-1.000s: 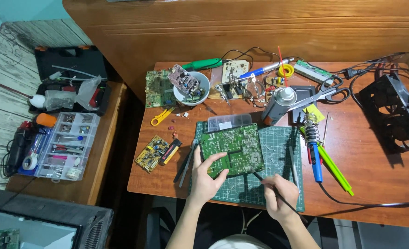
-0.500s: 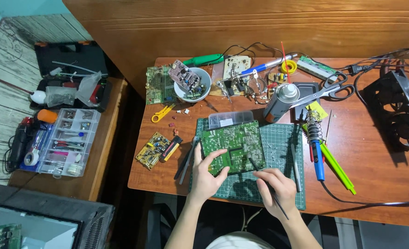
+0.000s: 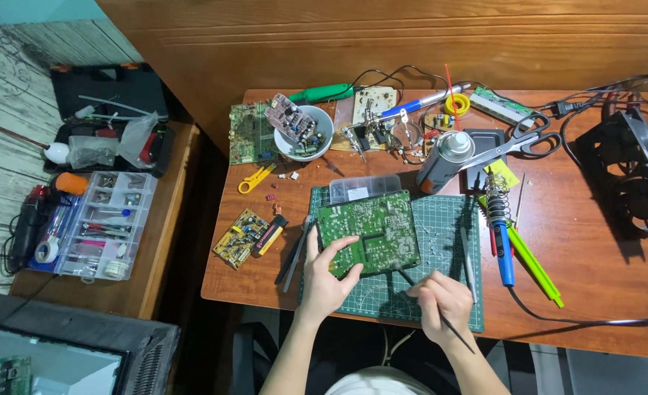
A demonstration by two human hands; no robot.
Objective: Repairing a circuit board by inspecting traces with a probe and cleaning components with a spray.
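Both hands work at lower centre: the left hand (image 3: 327, 279) pinches the green circuit board (image 3: 368, 232) on the cutting mat (image 3: 441, 292); the right hand (image 3: 441, 304) closes round a thin dark tool (image 3: 454, 330).

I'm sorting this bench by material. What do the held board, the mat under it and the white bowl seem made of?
Green circuit board: rigid laminate, probably fibreglass, matte green with silvery solder dots.
Cutting mat: likely soft vinyl or rubber, dull dark green, printed grid.
Bowl: glossy white, ceramic or plastic; I cannot tell which.
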